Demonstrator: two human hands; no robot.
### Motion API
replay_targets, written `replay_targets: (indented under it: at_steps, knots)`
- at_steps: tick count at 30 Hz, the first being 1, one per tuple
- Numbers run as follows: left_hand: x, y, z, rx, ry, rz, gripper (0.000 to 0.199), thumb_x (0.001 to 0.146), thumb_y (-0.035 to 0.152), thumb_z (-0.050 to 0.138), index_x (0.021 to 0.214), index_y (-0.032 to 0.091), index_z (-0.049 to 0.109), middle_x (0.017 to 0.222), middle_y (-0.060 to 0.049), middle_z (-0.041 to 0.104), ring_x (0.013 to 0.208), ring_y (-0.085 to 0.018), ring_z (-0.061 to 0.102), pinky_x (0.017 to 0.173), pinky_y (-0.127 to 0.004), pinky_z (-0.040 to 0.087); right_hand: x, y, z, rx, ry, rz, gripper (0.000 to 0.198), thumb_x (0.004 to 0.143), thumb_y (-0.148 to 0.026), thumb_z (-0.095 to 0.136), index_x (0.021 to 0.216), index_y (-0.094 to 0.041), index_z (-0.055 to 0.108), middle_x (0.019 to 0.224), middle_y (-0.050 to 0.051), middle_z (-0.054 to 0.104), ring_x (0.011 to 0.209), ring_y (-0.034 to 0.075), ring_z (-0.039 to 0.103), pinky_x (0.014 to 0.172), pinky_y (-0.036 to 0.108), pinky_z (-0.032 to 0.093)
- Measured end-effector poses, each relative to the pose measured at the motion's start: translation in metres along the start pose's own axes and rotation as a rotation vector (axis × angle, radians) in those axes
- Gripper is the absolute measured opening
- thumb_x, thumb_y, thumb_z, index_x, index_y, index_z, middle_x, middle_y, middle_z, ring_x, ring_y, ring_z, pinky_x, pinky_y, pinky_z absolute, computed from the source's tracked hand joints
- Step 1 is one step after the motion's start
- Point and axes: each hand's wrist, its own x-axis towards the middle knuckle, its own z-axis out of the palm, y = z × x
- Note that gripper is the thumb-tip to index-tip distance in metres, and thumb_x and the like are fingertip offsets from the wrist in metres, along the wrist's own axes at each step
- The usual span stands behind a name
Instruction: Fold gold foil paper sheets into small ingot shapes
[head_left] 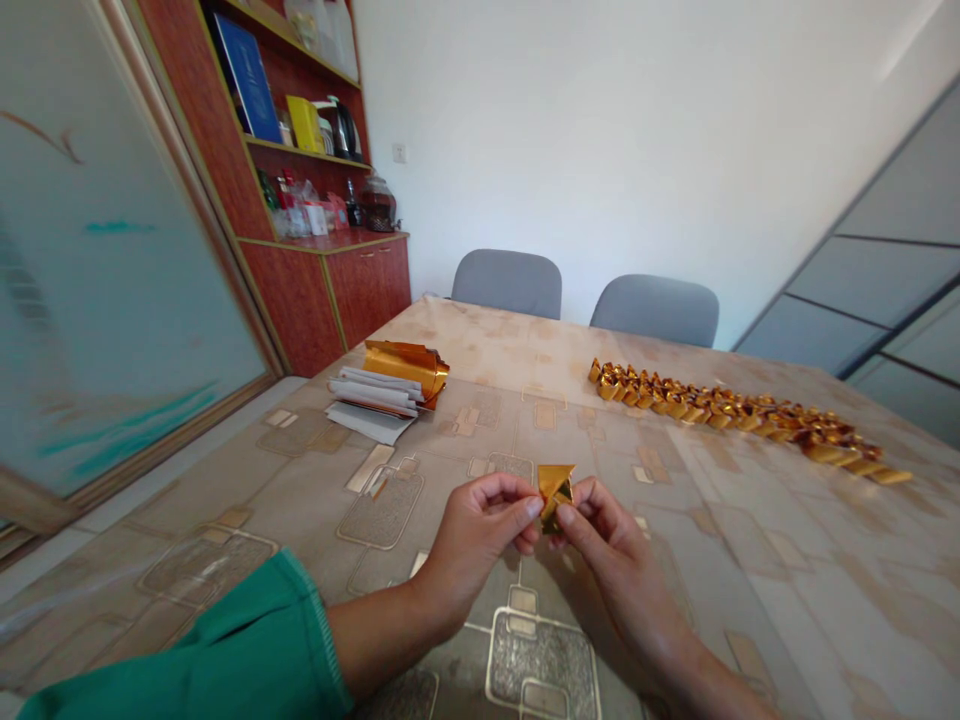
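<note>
Between my two hands, above the near middle of the table, is a small piece of folded gold foil paper with a slanting crease across its front. My left hand pinches its left edge between thumb and fingers. On the other side, my right hand grips the lower right part, thumb in front and fingers behind. Farther back on the right lie rows of folded gold foil pieces, packed side by side. To the left rests a stack of gold foil sheets, with white-backed sheets fanned out in front of it.
A patterned cover lies over the table. Two grey chairs stand along its far side, before a white wall. A reddish wooden cabinet with shelves of bottles and boxes is at the back left, beside a frosted glass door.
</note>
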Motion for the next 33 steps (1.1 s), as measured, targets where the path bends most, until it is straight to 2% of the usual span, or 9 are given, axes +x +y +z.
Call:
replay_targets:
  at_steps: [4,11,16,23,33]
  knots:
    - [0.0,-0.001,0.0,0.003,0.004,-0.014,0.026,0.07,0.033,0.081,0.079,0.012,0.067,0.056,0.002,0.062,0.05,-0.008,0.054,0.05,-0.019,0.042,0.0,0.003,0.001,-0.066,0.031,-0.038,0.028,0.083,-0.041,0.073,0.077,-0.02,0.057,0.071,-0.003,0.057,0.066,0.013,0.049,0.062,0.025,0.04]
    - [-0.002,-0.001,0.0,-0.024,-0.015,-0.018,0.027,0.072,0.034,0.08,0.079,0.013,0.064,0.06,0.001,0.064,0.052,-0.009,0.056,0.053,-0.02,0.044,-0.001,-0.002,0.005,0.024,0.011,-0.012,0.026,0.084,-0.04,0.073,0.079,-0.021,0.056,0.071,-0.003,0.06,0.066,0.013,0.055,0.062,0.025,0.042]
    - [-0.001,-0.001,0.0,-0.018,-0.016,-0.023,0.025,0.072,0.033,0.08,0.08,0.012,0.067,0.06,0.001,0.064,0.052,-0.008,0.056,0.053,-0.02,0.044,0.0,-0.005,0.003,-0.049,0.05,-0.036,0.028,0.082,-0.041,0.075,0.076,-0.021,0.056,0.069,-0.003,0.06,0.065,0.013,0.053,0.06,0.024,0.042]
    - [0.0,-0.001,0.0,-0.045,-0.032,-0.02,0.025,0.072,0.032,0.08,0.079,0.013,0.065,0.06,0.001,0.065,0.053,-0.009,0.057,0.053,-0.02,0.044,0.0,-0.003,0.003,-0.061,0.034,-0.041,0.028,0.083,-0.042,0.073,0.078,-0.021,0.056,0.071,-0.002,0.06,0.066,0.014,0.055,0.061,0.025,0.044]
    - [-0.001,0.002,0.001,-0.008,-0.042,-0.011,0.027,0.068,0.033,0.082,0.078,0.013,0.066,0.064,0.001,0.064,0.055,-0.009,0.055,0.054,-0.021,0.042,-0.001,0.008,-0.006,-0.297,0.066,-0.129,0.027,0.087,-0.042,0.068,0.077,-0.022,0.054,0.072,-0.003,0.056,0.068,0.015,0.049,0.062,0.026,0.04]
